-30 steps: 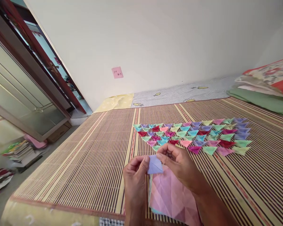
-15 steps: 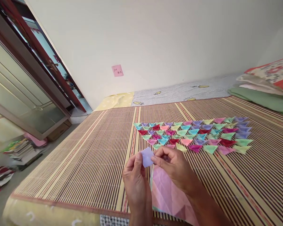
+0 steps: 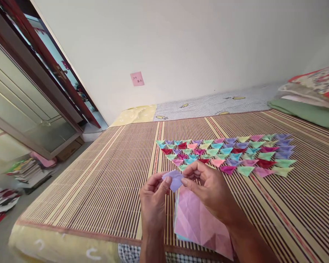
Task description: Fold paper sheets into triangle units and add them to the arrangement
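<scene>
A small folded piece of lavender paper (image 3: 175, 181) is held up between both hands above the striped mat. My left hand (image 3: 155, 191) pinches its left side between thumb and fingers. On the right side, my right hand (image 3: 205, 188) grips the paper's edge with thumb and forefinger. Below the right hand lies a stack of square paper sheets (image 3: 197, 224), pink and creased on top, with a pale blue edge showing underneath. Beyond the hands, rows of small folded paper boats (image 3: 227, 151) in many colours stand on the mat; the right hand hides some in the nearest row.
The striped mat (image 3: 98, 190) covers a bed against a white wall (image 3: 194, 47) bearing a pink note (image 3: 137, 79). Folded bedding (image 3: 307, 109) lies at the far right. Left of the bed are a glass-panelled door (image 3: 30, 98) and piled books (image 3: 26, 171) on the floor.
The lavender paper, flat and square before, now looks tilted and partly opened, its shape wider. Both hands have parted slightly while still gripping it. The view has shifted a little.
</scene>
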`<state>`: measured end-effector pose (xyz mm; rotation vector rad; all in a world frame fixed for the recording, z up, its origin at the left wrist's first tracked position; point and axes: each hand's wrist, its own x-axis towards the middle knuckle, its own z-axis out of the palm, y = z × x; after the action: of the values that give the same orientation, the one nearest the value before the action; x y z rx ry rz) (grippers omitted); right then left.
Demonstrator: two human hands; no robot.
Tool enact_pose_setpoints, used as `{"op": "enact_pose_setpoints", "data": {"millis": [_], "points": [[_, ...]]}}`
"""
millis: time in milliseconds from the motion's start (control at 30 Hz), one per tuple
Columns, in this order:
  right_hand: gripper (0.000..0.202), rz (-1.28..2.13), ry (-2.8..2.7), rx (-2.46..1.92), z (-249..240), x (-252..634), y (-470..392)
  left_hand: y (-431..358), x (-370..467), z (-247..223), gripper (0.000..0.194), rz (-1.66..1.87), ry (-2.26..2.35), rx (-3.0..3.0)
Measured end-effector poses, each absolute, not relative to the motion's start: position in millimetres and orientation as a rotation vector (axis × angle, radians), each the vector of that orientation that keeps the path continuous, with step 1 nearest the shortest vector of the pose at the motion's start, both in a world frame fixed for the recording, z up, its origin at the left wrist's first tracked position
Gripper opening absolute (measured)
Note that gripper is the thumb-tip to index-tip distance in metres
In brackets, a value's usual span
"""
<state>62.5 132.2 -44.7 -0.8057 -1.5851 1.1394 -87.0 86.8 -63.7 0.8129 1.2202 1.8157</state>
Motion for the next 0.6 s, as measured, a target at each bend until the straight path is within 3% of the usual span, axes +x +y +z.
{"op": "enact_pose_setpoints", "data": {"millis": [333,433,600], "points": [[0.024,1.248,-1.621,-0.803,-44,57,131,84,-74,-62,0.021,1.899,1.128,0.812],[0.036,1.175,-1.668,-0.837,-46,53,131,83,-70,-63,0.026,1.882,1.178,0.828],[0.04,1.196,-1.719,-0.849,-46,54,128,84,-63,-62,0.033,1.945,1.124,0.679]]}}
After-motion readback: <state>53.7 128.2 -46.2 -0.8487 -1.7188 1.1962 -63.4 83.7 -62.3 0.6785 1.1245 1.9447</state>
